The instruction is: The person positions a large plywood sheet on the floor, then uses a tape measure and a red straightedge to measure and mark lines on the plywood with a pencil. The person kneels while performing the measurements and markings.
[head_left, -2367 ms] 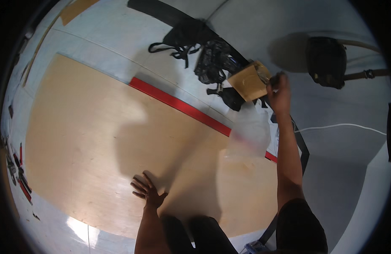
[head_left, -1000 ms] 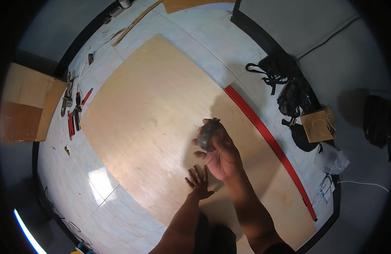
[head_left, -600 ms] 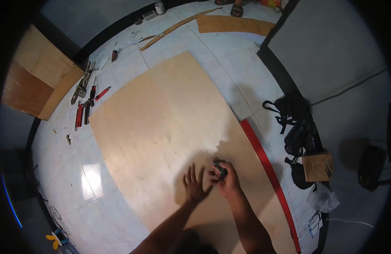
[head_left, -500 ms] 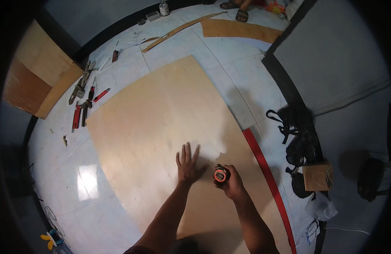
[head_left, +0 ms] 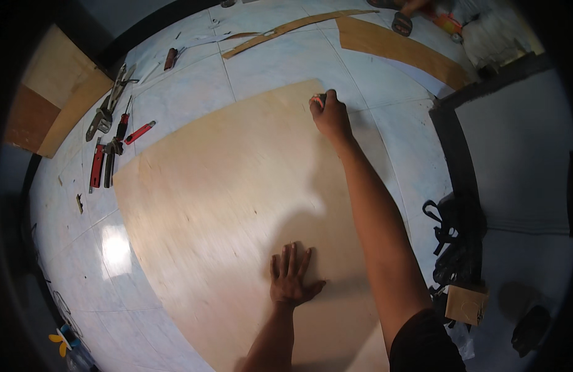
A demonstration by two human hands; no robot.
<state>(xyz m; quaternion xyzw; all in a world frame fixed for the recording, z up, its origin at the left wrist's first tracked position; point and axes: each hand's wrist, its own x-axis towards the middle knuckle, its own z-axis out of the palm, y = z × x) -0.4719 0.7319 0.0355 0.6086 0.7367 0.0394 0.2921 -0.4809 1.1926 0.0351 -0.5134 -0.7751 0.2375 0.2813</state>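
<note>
A large pale plywood sheet (head_left: pixel 199 204) lies flat on the tiled floor in front of me. My left hand (head_left: pixel 293 279) is pressed flat on its near part, fingers spread, holding nothing. With my arm stretched out, my right hand (head_left: pixel 332 118) grips a tape measure (head_left: pixel 319 100) at the sheet's far right corner. Only a little of the tape measure's orange and dark case shows past my fingers. Whether it touches the wood I cannot tell.
Left of the sheet lie a red cutter (head_left: pixel 140 132), a screwdriver (head_left: pixel 123 126), a hammer (head_left: pixel 111 160) and a red-handled tool (head_left: pixel 96 166). Wood strips (head_left: pixel 286 26) and a brown board (head_left: pixel 398 51) lie beyond. A cardboard box (head_left: pixel 466 304) and black bags (head_left: pixel 451 242) line the right wall.
My right hand has carried the tape measure forward to the far right corner. My left hand stays spread on the sheet. The view has shifted, and the red strip at the right edge is hidden.
</note>
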